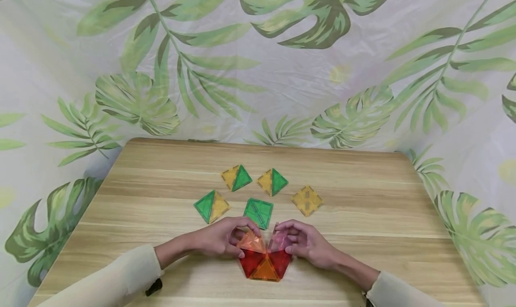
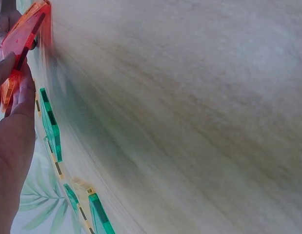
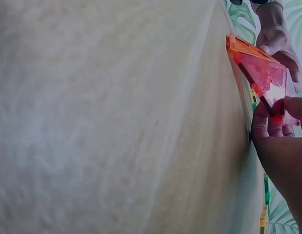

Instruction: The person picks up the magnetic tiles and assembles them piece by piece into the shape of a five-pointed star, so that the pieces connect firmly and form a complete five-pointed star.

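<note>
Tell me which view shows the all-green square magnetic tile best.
The head view: the all-green square translucent magnetic tile lies flat and nearly whole on the wooden table. The left wrist view shows green tiles only edge-on; the right wrist view barely shows a green sliver.

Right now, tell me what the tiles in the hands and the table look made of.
Red and orange tiles: likely translucent glossy plastic; light glows through them, with dark strips along the edges. Table: pale wood or wood-look laminate, matte; grain lines show, which one is unclear.
</note>
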Available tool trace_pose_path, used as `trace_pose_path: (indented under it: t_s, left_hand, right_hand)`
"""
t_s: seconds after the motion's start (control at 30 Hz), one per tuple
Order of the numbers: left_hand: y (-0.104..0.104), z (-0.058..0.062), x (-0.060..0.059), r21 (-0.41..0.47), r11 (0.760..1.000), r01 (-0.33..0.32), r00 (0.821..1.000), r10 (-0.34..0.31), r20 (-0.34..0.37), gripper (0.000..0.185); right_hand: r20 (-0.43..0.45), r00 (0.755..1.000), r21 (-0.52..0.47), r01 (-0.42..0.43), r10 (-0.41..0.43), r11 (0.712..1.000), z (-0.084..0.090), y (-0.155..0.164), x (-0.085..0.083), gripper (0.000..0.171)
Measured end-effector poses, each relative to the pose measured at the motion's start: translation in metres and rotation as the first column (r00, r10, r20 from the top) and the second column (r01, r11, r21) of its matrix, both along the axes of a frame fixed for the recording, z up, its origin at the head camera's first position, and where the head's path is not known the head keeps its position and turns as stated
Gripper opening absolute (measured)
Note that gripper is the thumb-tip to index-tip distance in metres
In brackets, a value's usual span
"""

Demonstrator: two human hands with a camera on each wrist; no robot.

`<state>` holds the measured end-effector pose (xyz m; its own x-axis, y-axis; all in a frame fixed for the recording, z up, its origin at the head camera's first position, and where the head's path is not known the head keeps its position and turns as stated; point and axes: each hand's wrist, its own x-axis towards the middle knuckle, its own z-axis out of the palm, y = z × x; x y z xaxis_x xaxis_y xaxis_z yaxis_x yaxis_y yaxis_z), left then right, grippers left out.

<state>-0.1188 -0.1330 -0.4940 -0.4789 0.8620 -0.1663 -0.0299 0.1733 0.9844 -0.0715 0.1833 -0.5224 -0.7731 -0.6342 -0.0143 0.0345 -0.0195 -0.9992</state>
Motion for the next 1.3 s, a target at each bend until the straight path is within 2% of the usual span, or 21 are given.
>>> trace_pose_path:
  t_s: [0.23,0.47,0.73,0.93,1.2,1.3]
  left_hand:
    - [0.006,-0.003,-0.002,-0.009,0.999,0.037,0.999,-0.036,0.015,0.055]
    - [0.012,-0.003,-0.005,-0.012,0.998,0.061,0.998,-0.061,-0.002,0.057]
    - [0.012,-0.004,-0.005,-0.019,0.997,0.079,0.994,-0.08,-0.071,0.072]
    - [0.012,-0.004,-0.002,-0.054,0.997,0.061,0.991,-0.067,-0.116,0.077]
    - [0.012,-0.006,0.0,-0.024,1.0,0.021,0.984,-0.024,-0.175,0.072]
    - [0.013,-0.006,0.001,-0.02,1.0,0.009,0.984,-0.013,-0.177,0.07]
  right_hand:
    - [0.051,0.995,-0.051,-0.078,0.081,0.996,-0.003,-0.005,-0.001,0.066]
    - [-0.018,0.992,-0.039,-0.129,0.128,0.991,-0.006,-0.008,-0.001,0.07]
    - [-0.029,0.996,0.021,-0.084,0.084,0.996,-0.005,-0.007,0.003,0.069]
    - [-0.125,0.991,0.005,-0.053,0.053,0.999,-0.006,-0.007,0.004,0.065]
    - [-0.183,0.983,0.039,-0.018,0.025,0.999,-0.004,-0.006,0.006,0.058]
    - [-0.217,0.976,0.063,0.0,0.013,0.998,-0.003,-0.005,0.007,0.056]
